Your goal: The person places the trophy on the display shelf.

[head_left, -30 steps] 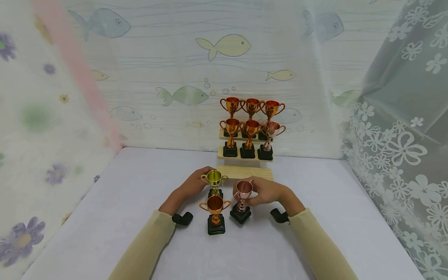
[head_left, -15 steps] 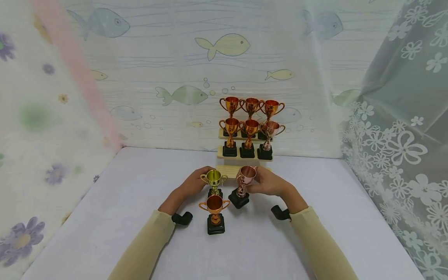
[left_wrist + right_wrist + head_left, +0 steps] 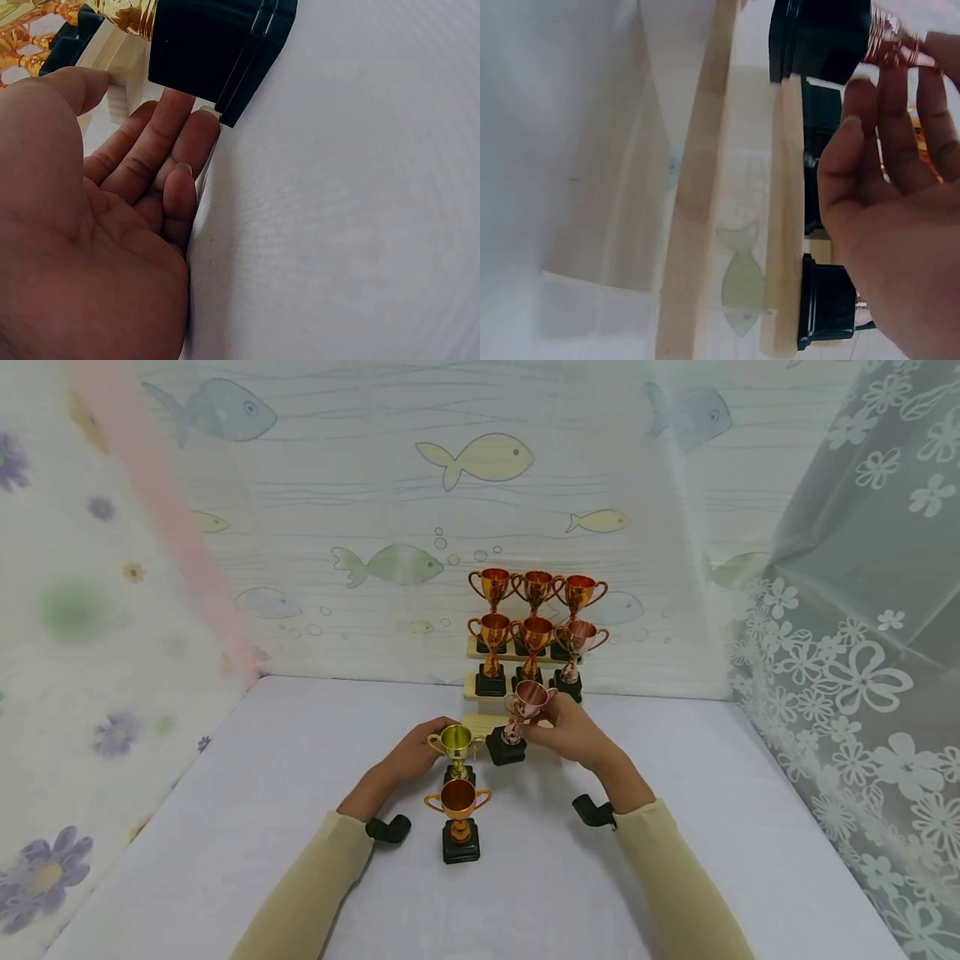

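Note:
In the head view my right hand [image 3: 576,731] pinches a small rose-gold trophy cup [image 3: 530,697] by its stem, holding it tilted above the lowest step of a wooden rack. The right wrist view shows the trophy's black base [image 3: 825,37] off the wood, with fingers [image 3: 896,135] around the stem. My left hand [image 3: 416,752] rests on the table beside a yellow-gold trophy [image 3: 456,742]. Its fingers are loosely bent near the black base [image 3: 217,49]; whether they touch it I cannot tell. A bronze trophy [image 3: 459,800] stands upright in front of the yellow-gold one.
The stepped wooden rack [image 3: 476,724] stands at the back. Bronze trophies [image 3: 494,631] and another rose-gold trophy [image 3: 577,639] fill its two upper steps in rows. Behind it hangs a fish-print curtain [image 3: 390,564]. White cloth [image 3: 300,727] covers the table.
My right hand has lifted the rose-gold trophy and carried it away from me, from beside the bronze trophy to the rack's lowest step. My left hand stays in place.

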Motion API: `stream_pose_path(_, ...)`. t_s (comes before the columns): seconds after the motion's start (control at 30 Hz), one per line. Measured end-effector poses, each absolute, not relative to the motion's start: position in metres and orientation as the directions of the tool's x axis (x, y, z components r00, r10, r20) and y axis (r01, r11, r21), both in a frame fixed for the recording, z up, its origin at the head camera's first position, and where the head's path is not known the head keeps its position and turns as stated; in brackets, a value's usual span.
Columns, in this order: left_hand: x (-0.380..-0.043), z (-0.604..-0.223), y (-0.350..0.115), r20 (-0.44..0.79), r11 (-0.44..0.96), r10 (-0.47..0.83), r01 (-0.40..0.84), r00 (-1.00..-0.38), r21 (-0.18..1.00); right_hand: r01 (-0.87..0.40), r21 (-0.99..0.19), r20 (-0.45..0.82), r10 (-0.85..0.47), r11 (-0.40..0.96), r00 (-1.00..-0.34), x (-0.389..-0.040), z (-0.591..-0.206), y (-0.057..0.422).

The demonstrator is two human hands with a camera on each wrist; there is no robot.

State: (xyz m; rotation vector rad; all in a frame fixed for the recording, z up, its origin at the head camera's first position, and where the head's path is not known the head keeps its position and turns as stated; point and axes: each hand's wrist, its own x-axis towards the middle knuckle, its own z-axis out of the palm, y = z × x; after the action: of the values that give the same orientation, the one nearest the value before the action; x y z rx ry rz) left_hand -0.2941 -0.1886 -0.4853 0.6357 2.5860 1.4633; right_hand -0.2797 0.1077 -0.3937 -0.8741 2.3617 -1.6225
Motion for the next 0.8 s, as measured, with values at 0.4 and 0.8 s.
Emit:
stream_pose_path(0.4, -0.291, -0.481, -0.188, 0.093, 0.464, 0.399, 0.288, -0.912, 0.838, -0.315, -0.886, 0.182, -0.371, 0.340, -0.911, -0.282, -0.389, 0.091)
stream_pose_path(0.8, -0.292, -0.484, -0.189, 0.111, 0.447, 0.405, 0.303, -0.907, 0.842, -0.267, -0.924, 0.192, -0.274, 0.274, -0.942, -0.290, -0.394, 0.070)
